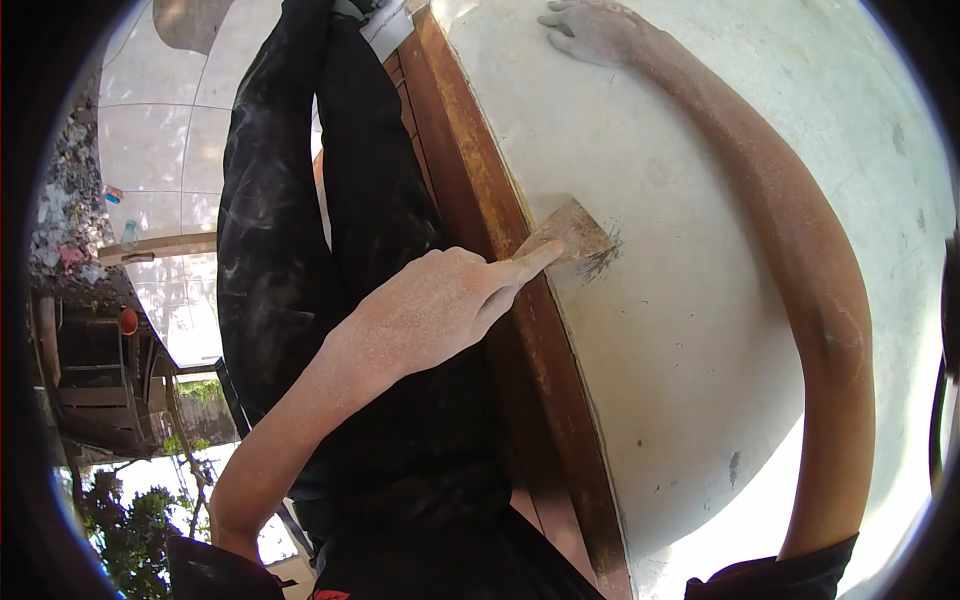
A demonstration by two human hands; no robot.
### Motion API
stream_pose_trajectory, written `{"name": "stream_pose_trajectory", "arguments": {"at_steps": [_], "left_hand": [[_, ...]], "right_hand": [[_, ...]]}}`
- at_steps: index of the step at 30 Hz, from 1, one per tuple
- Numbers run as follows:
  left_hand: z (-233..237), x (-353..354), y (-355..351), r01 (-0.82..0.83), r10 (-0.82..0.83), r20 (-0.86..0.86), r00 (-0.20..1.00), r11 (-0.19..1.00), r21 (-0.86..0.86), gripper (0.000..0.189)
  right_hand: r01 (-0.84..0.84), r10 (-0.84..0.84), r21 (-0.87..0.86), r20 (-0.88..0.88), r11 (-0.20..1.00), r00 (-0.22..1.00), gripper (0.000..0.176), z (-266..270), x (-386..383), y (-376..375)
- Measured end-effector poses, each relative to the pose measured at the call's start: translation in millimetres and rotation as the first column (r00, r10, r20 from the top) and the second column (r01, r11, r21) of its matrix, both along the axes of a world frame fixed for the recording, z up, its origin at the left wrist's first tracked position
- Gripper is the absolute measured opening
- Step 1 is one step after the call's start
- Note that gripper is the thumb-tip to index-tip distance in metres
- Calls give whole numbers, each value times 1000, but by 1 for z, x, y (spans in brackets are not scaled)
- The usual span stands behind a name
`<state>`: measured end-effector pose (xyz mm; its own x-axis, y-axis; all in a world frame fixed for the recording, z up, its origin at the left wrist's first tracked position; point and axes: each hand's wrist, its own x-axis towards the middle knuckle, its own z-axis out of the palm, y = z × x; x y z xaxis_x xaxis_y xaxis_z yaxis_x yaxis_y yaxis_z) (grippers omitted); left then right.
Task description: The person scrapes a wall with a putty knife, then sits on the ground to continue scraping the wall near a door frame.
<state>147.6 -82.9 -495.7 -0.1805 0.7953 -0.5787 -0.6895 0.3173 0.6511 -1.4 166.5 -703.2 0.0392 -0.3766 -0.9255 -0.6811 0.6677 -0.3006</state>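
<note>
My left hand [430, 305] is closed around a scraper, its index finger laid along the broad flat blade [572, 232]. The handle is hidden inside the fist. The blade rests against a whitish surface [680, 350], beside a patch of dark scratch marks [598, 264]. Higher up, my right hand [595, 32] lies on the same surface, palm down with its fingers apart and nothing visible in it. Pale dust coats both hands.
A worn brown wooden edge [505, 215] borders the whitish surface. My legs in dusty black trousers [270, 250] stretch alongside it. At the left are a tiled floor [145, 150], a clear bottle [129, 236] and a heap of rubble [70, 215].
</note>
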Motion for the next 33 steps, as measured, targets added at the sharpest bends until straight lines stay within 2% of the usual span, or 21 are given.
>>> {"name": "stream_pose_trajectory", "arguments": {"at_steps": [2, 3, 8, 12, 17, 22, 24, 27, 33], "left_hand": [[0, -2, 1, 5, -5, -45, 999, 1000, -2, 49], [-1, -2, 1, 15, -15, -81, 997, 1000, -5, 49], [6, 14, -9, 43, -42, -96, 995, 999, 7, 48], [-4, 4, -1, 31, -28, -74, 997, 999, 39, 51], [4, -1, -4, 82, -78, -89, 993, 996, 43, 53], [6, 11, -8, 74, -69, -137, 988, 997, 35, 53], [2, -2, -2, 136, -131, -101, 986, 990, 37, 53], [2, 0, -1, 46, -40, -120, 992, 998, 40, 54], [10, 6, -8, 112, -109, -120, 987, 993, 22, 54]], "right_hand": [[-176, 150, -120, -196, 977, 969, 50, -3, 21, 20], [-232, 236, 56, -60, 971, 970, 54, 28, 14, -8], [-233, 233, 1, 72, 972, 970, 58, 96, 9, -14], [-158, 158, -12, 139, 987, 978, 59, 145, -3, -11], [-143, 128, 66, 194, 988, 973, 59, 153, -11, -15], [-139, 164, -141, 186, 980, 969, 57, 185, -13, -5], [-129, 157, -146, 201, 981, 967, 56, 199, -16, -6], [-104, 133, -142, 216, 984, 967, 56, 201, -16, -3], [-86, 115, -127, 238, 988, 964, 55, 192, -16, -5]]}}
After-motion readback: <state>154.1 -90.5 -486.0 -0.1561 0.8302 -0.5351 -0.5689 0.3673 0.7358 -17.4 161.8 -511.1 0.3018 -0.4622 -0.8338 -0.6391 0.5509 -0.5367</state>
